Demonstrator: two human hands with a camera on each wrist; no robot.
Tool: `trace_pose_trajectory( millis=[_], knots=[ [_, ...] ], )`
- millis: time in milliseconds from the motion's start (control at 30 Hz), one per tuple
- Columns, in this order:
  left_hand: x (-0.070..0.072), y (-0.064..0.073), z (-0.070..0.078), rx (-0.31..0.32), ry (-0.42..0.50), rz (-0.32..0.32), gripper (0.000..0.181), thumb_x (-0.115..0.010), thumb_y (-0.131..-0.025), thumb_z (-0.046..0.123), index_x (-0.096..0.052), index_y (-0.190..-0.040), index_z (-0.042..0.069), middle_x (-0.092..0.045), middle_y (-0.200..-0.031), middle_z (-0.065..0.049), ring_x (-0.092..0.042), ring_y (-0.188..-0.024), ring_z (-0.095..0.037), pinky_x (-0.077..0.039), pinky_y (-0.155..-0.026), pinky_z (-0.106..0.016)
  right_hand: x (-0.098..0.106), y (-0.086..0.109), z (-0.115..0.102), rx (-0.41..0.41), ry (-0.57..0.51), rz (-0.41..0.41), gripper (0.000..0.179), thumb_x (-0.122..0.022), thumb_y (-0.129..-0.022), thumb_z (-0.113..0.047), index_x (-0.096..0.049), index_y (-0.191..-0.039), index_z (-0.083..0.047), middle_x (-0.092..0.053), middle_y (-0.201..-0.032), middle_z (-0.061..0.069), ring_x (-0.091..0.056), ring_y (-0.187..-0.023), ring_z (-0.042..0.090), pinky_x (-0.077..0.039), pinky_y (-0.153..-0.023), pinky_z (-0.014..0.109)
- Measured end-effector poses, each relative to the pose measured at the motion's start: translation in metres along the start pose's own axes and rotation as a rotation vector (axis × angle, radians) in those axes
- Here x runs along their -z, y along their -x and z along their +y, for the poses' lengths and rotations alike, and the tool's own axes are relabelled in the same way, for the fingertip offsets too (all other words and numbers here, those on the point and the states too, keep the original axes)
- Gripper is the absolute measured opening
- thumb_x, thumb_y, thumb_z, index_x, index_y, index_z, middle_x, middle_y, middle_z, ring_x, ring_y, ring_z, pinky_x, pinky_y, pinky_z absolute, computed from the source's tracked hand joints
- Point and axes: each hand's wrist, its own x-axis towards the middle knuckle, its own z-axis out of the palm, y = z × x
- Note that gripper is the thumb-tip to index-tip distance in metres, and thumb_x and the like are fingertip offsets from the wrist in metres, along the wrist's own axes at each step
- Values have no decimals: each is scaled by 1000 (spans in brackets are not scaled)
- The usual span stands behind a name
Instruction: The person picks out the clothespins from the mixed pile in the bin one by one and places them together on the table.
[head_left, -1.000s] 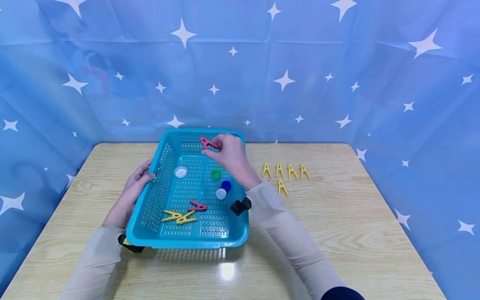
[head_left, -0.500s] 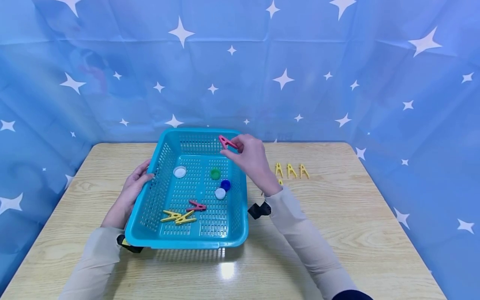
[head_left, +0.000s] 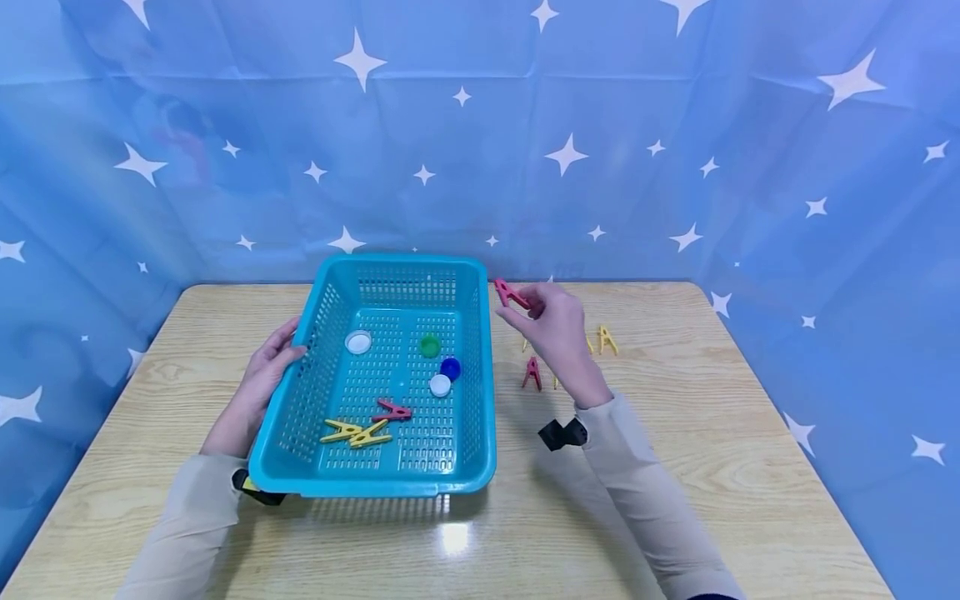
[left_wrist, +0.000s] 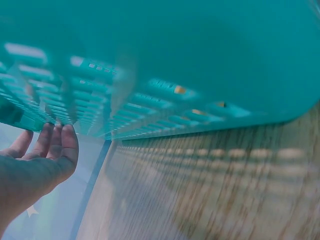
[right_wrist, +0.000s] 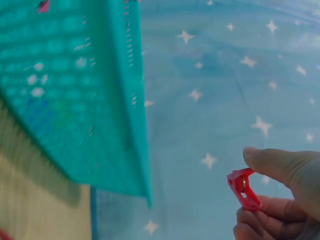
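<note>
My right hand [head_left: 557, 333] pinches a red clothespin [head_left: 510, 294] between thumb and fingers, just right of the basket's far right corner. In the right wrist view the same red clothespin [right_wrist: 243, 189] shows its metal spring. My left hand [head_left: 258, 387] grips the left side of a blue-green plastic basket [head_left: 487, 400], thumb at the rim. Its fingertips [left_wrist: 70, 131] touch the outer wall in the left wrist view. Inside the basket lie a red clothespin [head_left: 393, 411], two crossed yellow clothespins [head_left: 370, 435], and white, green [head_left: 430, 346] and blue [head_left: 450, 369] bottle caps.
Right of the basket, another red clothespin [head_left: 532, 373] and several yellow clothespins [head_left: 607, 340] lie on the wooden table [head_left: 712, 467], some partly hidden behind my right hand. A blue star-patterned curtain [head_left: 645, 183] hangs behind the table.
My right hand has moved right with the red clothespin, from over the basket to beyond its right rim. The red clothespin on the table has come into view. My left hand stays put.
</note>
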Motion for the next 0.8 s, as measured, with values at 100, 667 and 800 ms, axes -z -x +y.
trace_pose_trajectory(
  millis=[100, 667, 800],
  knots=[
    [0, 0, 0, 3, 5, -1, 60, -47, -99, 20, -17, -151, 14, -35, -136, -1, -46, -108, -5, -50, -79, -19, 5, 5, 14, -23, 18, 20, 29, -76, -80, -22, -70, -93, 2, -65, -81, 13, -57, -69, 23, -48, -62, 34],
    [0, 0, 0, -8, 42, -9, 62, -50, -98, 23, -19, -150, 16, -39, -128, 6, -48, -107, -4, -50, -79, -19, 29, 41, 82, -189, 122, 74, 28, -75, -81, -22, -69, -89, 4, -64, -77, 16, -58, -62, 23, -44, -54, 30],
    [0, 0, -1, -6, 33, -10, 62, -50, -98, 24, -19, -151, 16, -36, -133, 1, -47, -107, -4, -50, -79, -19, 32, 50, 97, -225, 132, 73, 27, -74, -81, -22, -68, -89, 4, -64, -76, 15, -57, -61, 23, -43, -51, 27]
  ],
)
